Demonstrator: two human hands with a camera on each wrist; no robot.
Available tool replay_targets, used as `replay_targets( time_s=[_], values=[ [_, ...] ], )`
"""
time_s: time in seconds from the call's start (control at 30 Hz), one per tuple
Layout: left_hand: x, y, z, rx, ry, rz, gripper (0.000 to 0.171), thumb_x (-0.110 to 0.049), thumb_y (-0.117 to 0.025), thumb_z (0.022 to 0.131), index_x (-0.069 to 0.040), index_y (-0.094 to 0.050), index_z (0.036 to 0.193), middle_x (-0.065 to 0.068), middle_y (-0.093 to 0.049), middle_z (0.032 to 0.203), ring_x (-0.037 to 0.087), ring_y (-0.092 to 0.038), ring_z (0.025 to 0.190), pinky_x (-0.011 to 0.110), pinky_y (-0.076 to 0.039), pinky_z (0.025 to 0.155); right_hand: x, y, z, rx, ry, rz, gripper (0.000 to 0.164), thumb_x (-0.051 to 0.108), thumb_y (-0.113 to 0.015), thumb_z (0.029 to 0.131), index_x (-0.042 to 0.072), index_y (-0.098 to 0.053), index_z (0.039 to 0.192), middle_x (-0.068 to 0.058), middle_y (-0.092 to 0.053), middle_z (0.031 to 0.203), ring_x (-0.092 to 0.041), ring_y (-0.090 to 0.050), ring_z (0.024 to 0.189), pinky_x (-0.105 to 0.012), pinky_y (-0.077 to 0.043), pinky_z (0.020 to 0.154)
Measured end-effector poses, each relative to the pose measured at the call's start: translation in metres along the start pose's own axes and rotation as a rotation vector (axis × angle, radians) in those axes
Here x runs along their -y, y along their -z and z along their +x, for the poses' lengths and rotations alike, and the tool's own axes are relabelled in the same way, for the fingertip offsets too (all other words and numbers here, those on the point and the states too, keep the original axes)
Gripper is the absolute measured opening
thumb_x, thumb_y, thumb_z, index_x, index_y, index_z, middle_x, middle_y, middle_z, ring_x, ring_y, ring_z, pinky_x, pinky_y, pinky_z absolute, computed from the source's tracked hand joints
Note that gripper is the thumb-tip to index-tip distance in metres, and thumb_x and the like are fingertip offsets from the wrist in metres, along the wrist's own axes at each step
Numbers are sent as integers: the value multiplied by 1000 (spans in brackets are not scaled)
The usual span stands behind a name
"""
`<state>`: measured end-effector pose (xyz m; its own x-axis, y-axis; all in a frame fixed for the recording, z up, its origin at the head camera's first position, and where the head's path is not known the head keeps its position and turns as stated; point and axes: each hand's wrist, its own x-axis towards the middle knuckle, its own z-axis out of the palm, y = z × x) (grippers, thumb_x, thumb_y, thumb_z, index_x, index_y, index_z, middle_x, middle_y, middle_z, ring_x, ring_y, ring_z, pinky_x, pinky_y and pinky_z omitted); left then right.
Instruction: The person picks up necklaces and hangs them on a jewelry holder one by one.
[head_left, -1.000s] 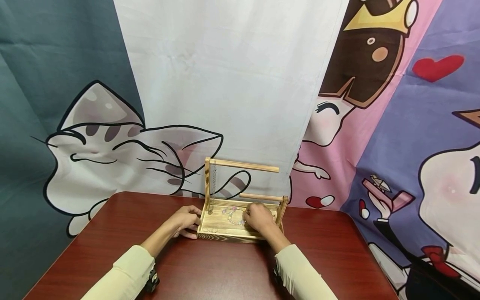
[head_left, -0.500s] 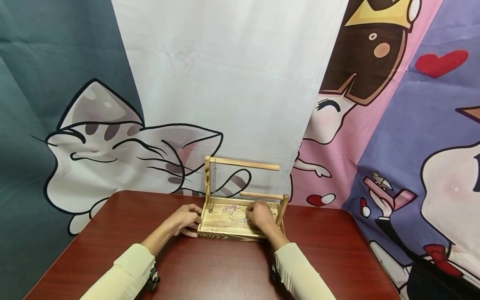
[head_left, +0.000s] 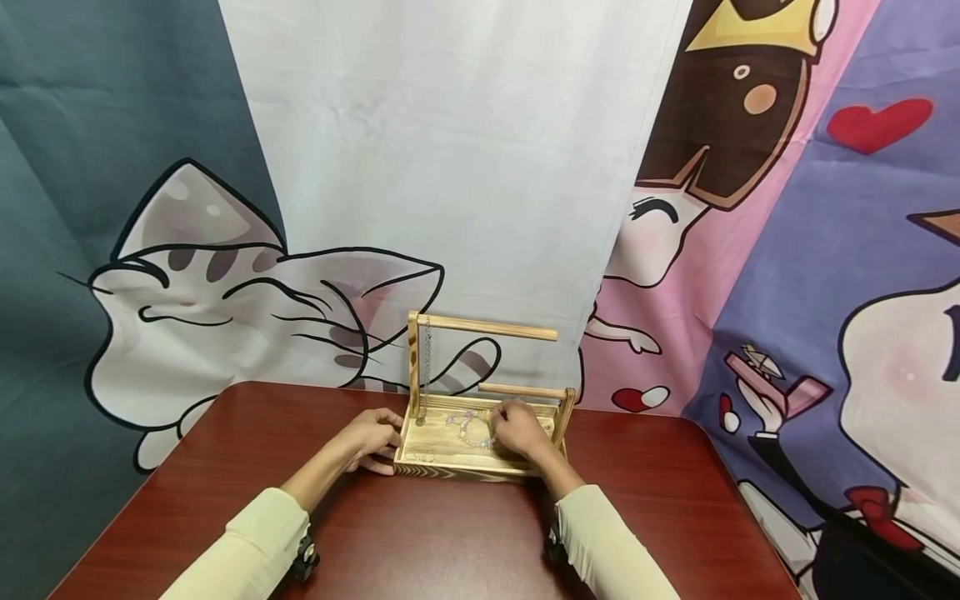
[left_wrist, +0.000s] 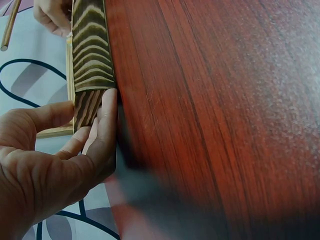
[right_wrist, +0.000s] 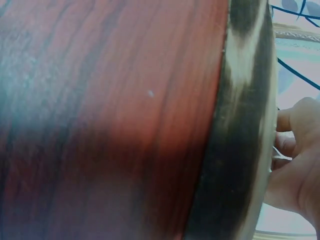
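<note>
A wooden jewellery stand [head_left: 465, 473] with a shallow tray base sits on the table. My left hand [head_left: 372, 439] grips its left end; in the left wrist view the thumb lies at one edge of the end wall [left_wrist: 86, 107] and the fingers at the other. Inside the tray, my right hand [head_left: 519, 427] has curled fingers at the right side of a pale beaded bracelet [head_left: 485, 443], pinching it. Behind that bracelet lies another with pink beads [head_left: 468, 414]. The right wrist view shows the right hand [right_wrist: 300, 160] beyond the front wall, its fingertips partly hidden.
A chain necklace [head_left: 428, 358] hangs from the upper bar [head_left: 495, 328] near its left post. A lower bar [head_left: 525, 390] runs above the tray's back right. Thin small pieces [head_left: 423, 458] lie in the front left corner. A printed curtain [head_left: 480, 167] stands behind the table [head_left: 435, 533].
The right hand and the pale bracelet have shifted very slightly within the tray. The left hand stays at the tray's left end.
</note>
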<state>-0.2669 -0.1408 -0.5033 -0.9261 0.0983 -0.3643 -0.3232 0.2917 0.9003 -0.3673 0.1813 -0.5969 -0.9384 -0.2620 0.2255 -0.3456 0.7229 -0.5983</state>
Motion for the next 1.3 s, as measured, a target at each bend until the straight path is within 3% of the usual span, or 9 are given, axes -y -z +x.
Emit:
replay_targets(
  time_s=[0.13, 0.23, 0.4, 0.53, 0.73, 0.9, 1.07, 1.17, 1.3],
  values=[
    [0, 1, 0, 1, -1, 0, 46, 2, -69, 95, 4, -61, 140, 22, -73, 114, 29, -75, 93, 43, -74, 68, 0, 8, 0, 44, -32, 108, 29, 32, -57, 110, 18, -66, 87, -1, -66, 85, -18, -61, 78, -33, -53, 70],
    [0, 1, 1, 3, 0, 3, 47, 2, -69, 95, 4, -60, 141, 23, -74, 115, 29, -76, 93, 43, -75, 69, 11, 16, -4, 60, -124, 192, 29, 36, -61, 111, 19, -67, 89, 0, -69, 87, -18, -64, 81, -31, -54, 71],
    [0, 1, 1, 2, -1, 5, 47, 2, -69, 95, 4, -60, 142, 24, -74, 116, 29, -76, 94, 43, -75, 69, 52, 41, -21, 103, -233, 498, 24, 20, -60, 110, 0, -73, 105, -12, -77, 97, -19, -71, 85, -30, -63, 75],
    [1, 1, 1, 1, -3, 5, 46, 2, -69, 95, 4, -61, 141, 24, -74, 115, 29, -77, 94, 43, -75, 69, 73, 53, -30, 154, -319, 783, 32, 9, -52, 111, -18, -66, 122, -14, -75, 97, -17, -70, 85, -27, -65, 79],
    [1, 1, 0, 0, -2, 7, 46, 1, -69, 96, 4, -61, 141, 23, -74, 115, 29, -76, 94, 42, -74, 68, 75, 52, -31, 230, -474, 1065, 38, 18, -46, 119, -13, -52, 139, -12, -62, 110, -19, -62, 99, -26, -63, 85],
    [1, 1, 1, -2, -3, 6, 45, 2, -69, 95, 4, -61, 140, 23, -74, 114, 28, -76, 94, 41, -74, 68, 72, 52, -32, 274, -490, 1088, 32, 21, -56, 117, -7, -59, 132, -5, -67, 106, -14, -64, 96, -26, -64, 85],
    [2, 1, 1, -3, -2, 7, 45, 2, -69, 95, 4, -61, 140, 23, -74, 114, 28, -77, 93, 41, -74, 67, 70, 52, -36, 295, -478, 1065, 23, 19, -51, 118, 2, -64, 110, 2, -70, 90, -11, -69, 86, -26, -63, 82],
    [2, 1, 1, -2, -2, 8, 46, 2, -69, 95, 4, -61, 140, 23, -75, 114, 28, -77, 93, 41, -74, 68, 72, 55, -39, 309, -451, 1036, 36, 22, -46, 120, -8, -66, 125, -6, -78, 103, -13, -76, 95, -27, -66, 90],
    [1, 1, 1, -3, -1, 8, 46, 2, -68, 95, 3, -61, 140, 23, -75, 114, 28, -77, 93, 42, -74, 68, 75, 57, -43, 358, -392, 1003, 55, 29, -42, 122, -13, -51, 156, -26, -74, 140, -26, -79, 122, -36, -66, 108]
  ],
)
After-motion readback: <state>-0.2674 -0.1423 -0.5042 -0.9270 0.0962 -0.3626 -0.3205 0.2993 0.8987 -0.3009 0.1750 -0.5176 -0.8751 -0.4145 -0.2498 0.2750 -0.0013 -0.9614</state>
